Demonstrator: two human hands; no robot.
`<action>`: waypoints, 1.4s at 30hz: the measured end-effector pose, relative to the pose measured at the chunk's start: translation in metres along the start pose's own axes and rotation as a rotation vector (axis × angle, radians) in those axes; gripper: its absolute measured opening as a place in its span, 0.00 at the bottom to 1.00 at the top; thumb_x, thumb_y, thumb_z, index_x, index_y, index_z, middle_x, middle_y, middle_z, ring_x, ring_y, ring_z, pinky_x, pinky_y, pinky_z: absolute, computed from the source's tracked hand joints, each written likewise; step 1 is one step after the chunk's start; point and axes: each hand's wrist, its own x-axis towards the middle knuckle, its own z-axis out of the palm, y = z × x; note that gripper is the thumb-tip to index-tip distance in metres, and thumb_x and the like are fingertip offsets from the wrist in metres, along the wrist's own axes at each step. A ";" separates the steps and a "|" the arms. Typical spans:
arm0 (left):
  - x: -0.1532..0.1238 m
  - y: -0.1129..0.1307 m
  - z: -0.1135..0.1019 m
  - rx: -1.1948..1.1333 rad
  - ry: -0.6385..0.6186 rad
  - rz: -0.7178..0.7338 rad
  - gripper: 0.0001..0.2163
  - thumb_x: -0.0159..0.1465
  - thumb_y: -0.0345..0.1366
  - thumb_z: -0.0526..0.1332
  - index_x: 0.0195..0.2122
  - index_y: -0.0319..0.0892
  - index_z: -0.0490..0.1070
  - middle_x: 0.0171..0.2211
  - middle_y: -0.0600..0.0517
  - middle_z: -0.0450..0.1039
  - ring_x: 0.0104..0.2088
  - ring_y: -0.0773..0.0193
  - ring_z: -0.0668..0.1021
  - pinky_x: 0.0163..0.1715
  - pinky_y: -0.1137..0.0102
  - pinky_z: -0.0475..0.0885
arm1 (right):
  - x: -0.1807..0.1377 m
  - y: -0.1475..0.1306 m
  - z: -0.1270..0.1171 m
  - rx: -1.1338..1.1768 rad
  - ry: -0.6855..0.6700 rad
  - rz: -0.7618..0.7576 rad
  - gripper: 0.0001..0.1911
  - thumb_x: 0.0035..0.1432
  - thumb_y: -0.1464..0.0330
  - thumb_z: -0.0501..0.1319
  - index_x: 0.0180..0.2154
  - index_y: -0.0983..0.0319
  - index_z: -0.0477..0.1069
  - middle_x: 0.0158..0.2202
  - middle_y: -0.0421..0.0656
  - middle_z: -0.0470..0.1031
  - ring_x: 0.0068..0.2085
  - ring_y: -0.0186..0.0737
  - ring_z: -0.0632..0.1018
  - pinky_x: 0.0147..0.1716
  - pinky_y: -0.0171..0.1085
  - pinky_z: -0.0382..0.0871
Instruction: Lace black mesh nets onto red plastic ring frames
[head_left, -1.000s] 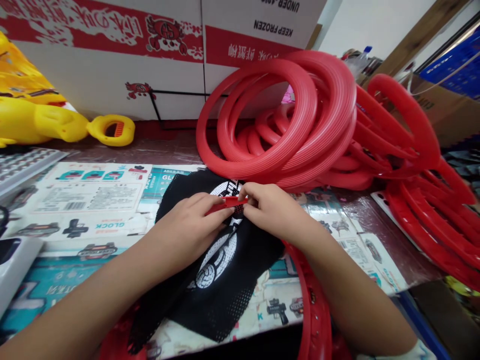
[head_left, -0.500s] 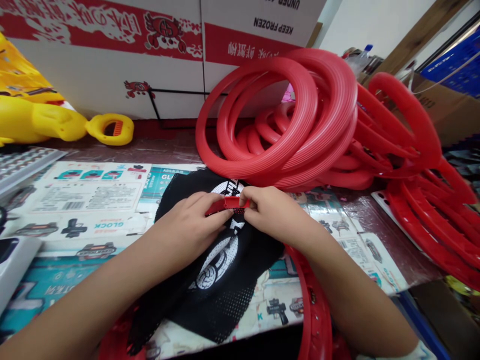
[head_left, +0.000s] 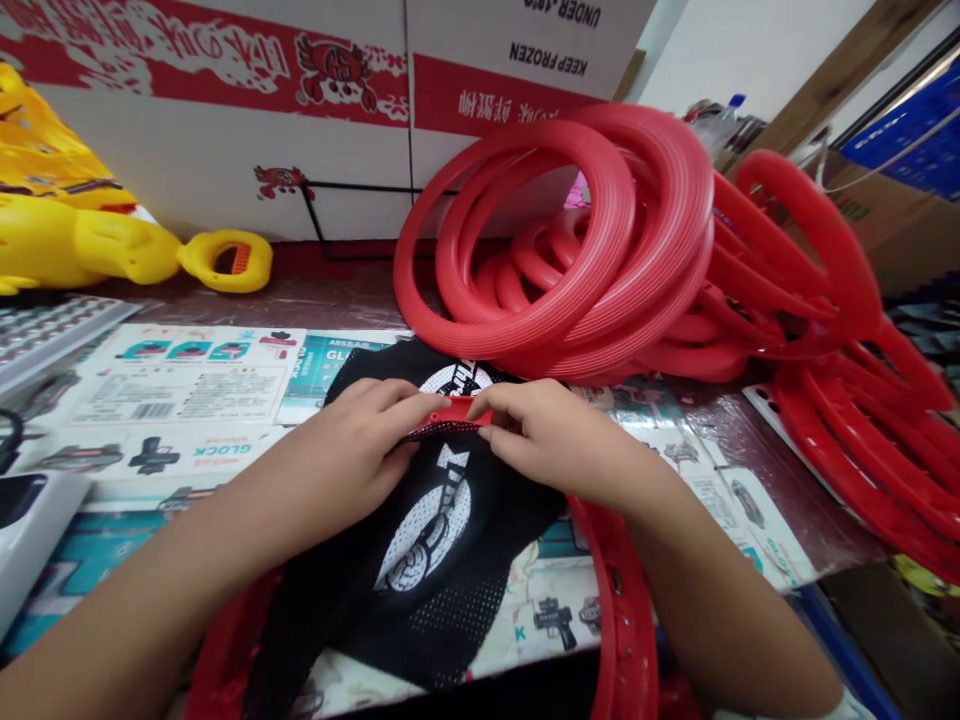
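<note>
Black mesh cloth [head_left: 491,530] with white printed patches lies across a red plastic ring [head_left: 628,610]. At the ring's far side, a short stretch of red channel shows between my hands, with the cloth's folded edge along it. My left hand [head_left: 367,430] pinches cloth and rim at the left of this stretch, index finger over the red part and thumb under the fold. Closed on the right end of the fold, my right hand [head_left: 536,430] has its thumb and index finger at the cloth edge. Much of the ring is hidden beneath cloth and arms.
Red ribbed rings [head_left: 555,310] are piled behind my hands, with red frame parts [head_left: 810,300] to the right. A white carton [head_left: 187,180] stands behind. Yellow plastic toys [head_left: 127,245] lie at left. Printed cardboard [head_left: 187,380] covers the table.
My left hand has shifted slightly left, and my fingers have moved along the rim. The cloth edge is now folded nearer me, exposing a longer stretch of red channel.
</note>
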 end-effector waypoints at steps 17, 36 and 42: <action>0.003 0.006 0.009 -0.135 0.071 0.059 0.11 0.63 0.28 0.52 0.46 0.40 0.62 0.51 0.43 0.67 0.51 0.57 0.70 0.52 0.59 0.68 | 0.003 -0.003 0.005 0.021 0.069 0.054 0.09 0.55 0.75 0.57 0.34 0.63 0.77 0.32 0.40 0.78 0.31 0.32 0.74 0.32 0.32 0.60; 0.004 0.007 0.014 0.034 0.099 0.111 0.13 0.65 0.27 0.49 0.48 0.40 0.67 0.51 0.41 0.67 0.50 0.50 0.72 0.46 0.53 0.72 | 0.010 0.006 0.008 -0.150 0.091 -0.066 0.14 0.56 0.77 0.55 0.37 0.63 0.80 0.33 0.44 0.75 0.34 0.35 0.72 0.35 0.32 0.61; 0.004 0.006 0.015 0.043 0.085 0.114 0.14 0.65 0.27 0.50 0.50 0.41 0.66 0.51 0.41 0.67 0.50 0.51 0.72 0.46 0.54 0.71 | 0.009 0.005 0.007 -0.128 0.092 -0.056 0.15 0.57 0.78 0.55 0.38 0.64 0.80 0.33 0.44 0.75 0.33 0.34 0.72 0.35 0.31 0.61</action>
